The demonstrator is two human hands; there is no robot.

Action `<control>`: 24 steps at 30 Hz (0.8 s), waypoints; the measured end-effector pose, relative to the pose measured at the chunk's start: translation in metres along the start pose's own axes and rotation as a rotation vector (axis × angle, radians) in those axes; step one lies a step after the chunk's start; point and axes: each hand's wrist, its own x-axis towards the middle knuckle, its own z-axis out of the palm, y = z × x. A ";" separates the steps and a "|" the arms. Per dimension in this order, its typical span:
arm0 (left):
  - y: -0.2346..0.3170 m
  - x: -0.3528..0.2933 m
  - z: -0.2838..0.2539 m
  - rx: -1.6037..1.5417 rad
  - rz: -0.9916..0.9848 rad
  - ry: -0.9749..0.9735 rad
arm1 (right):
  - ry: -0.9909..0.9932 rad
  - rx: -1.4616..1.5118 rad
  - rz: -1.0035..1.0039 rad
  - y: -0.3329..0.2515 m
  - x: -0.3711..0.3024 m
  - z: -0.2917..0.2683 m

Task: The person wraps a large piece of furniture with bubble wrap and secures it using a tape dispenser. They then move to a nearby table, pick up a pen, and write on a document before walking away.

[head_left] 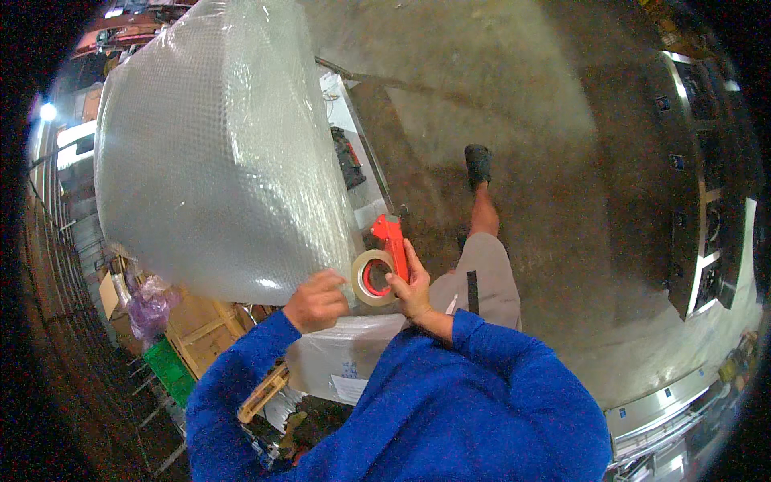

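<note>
Right hand is clenched round the handle of a red plastic tape dispenser carrying a roll of beige packing tape (roll sits just left of the gripping fingers). Left hand, fingers curled, presses on the lower edge of a large bubble-wrapped bulky object, just left of the roll; whether it pinches the tape end, I cannot tell. A white carton lies directly beneath both hands.
</note>
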 end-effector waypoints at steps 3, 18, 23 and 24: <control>-0.030 0.014 -0.073 0.349 -0.249 0.616 | -0.083 -0.051 -0.050 0.000 0.041 0.005; -0.179 0.010 -0.194 0.737 -0.560 0.722 | -0.056 0.044 -0.122 -0.027 0.030 0.018; -0.171 0.017 -0.197 0.794 -0.529 0.687 | 0.110 0.119 -0.195 -0.023 0.135 0.054; -0.168 0.019 -0.198 0.775 -0.568 0.655 | 0.178 0.248 -0.225 -0.021 0.173 0.071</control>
